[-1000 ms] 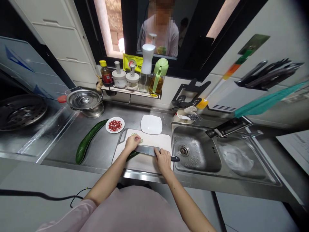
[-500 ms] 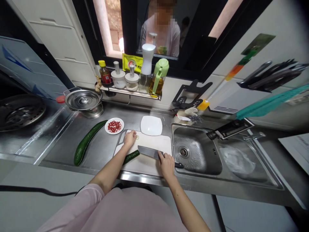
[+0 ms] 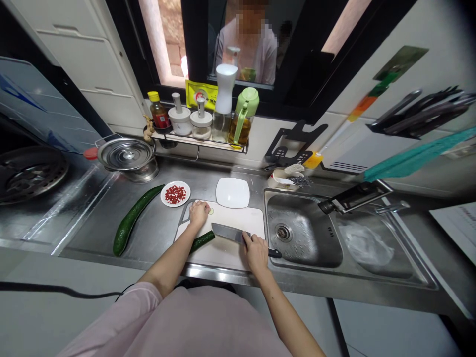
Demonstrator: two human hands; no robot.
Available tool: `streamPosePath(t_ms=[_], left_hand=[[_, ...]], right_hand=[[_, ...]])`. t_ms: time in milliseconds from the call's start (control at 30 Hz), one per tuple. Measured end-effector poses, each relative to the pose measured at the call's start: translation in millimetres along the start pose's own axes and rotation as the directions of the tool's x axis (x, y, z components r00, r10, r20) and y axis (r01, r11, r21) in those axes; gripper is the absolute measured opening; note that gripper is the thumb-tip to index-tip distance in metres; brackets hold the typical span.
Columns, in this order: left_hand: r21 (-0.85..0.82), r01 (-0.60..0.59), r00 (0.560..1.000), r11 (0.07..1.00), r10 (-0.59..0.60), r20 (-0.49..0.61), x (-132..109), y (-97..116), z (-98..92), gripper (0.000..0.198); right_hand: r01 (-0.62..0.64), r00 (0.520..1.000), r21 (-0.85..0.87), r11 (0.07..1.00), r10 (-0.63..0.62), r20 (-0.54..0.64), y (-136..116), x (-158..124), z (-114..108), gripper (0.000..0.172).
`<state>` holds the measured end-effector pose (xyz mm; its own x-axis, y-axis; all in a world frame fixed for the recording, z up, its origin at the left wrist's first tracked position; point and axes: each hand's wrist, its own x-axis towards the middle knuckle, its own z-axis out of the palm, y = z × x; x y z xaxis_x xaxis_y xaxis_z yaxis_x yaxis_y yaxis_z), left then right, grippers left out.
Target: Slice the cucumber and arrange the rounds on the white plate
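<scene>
A white cutting board lies on the steel counter in front of me. My right hand is closed round the handle of a cleaver, whose blade rests on the board. A cut piece of cucumber lies at the board's left edge. My left hand rests at the board's far left corner with its fingers curled over cucumber slices.
A whole cucumber lies to the left. A small plate of red bits and an empty white square plate stand behind the board. The sink is at the right, a lidded pot at the back left, condiment bottles on a shelf.
My left hand has moved from the cucumber piece by the blade to the board's far left corner. The cleaver has shifted slightly to the right, away from the cucumber piece.
</scene>
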<state>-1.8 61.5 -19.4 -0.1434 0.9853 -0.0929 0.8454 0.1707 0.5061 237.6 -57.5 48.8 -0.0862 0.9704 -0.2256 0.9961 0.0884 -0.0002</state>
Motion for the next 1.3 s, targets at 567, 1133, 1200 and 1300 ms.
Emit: streamPosePath(t_ms=[567, 1133, 1200, 1300], left_hand=[[-0.248, -0.064, 0.979, 0.967, 0.012, -0.204, -96.4, -11.5, -18.0, 0.027], [-0.005, -0.394, 0.919, 0.919, 0.393, -0.033, -129.2, -28.8, -0.6, 0.029], [0.012, -0.42, 0.905, 0.907, 0.42, -0.065, -129.6, -30.1, 1.0, 0.028], [0.035, -0.453, 0.884, 0.891, 0.454, -0.108, -129.3, -31.9, 3.6, 0.027]], right_hand=[[-0.058, 0.987, 0.279, 0.958, 0.013, 0.161, -20.2, 7.1, -7.8, 0.033], [0.029, 0.973, 0.236, 0.971, -0.082, 0.217, -68.7, -3.2, -11.7, 0.03], [0.034, 0.969, 0.225, 0.974, -0.087, 0.232, -69.5, -4.1, -14.2, 0.029], [0.039, 0.966, 0.216, 0.976, -0.092, 0.243, -69.8, -5.0, -17.1, 0.03]])
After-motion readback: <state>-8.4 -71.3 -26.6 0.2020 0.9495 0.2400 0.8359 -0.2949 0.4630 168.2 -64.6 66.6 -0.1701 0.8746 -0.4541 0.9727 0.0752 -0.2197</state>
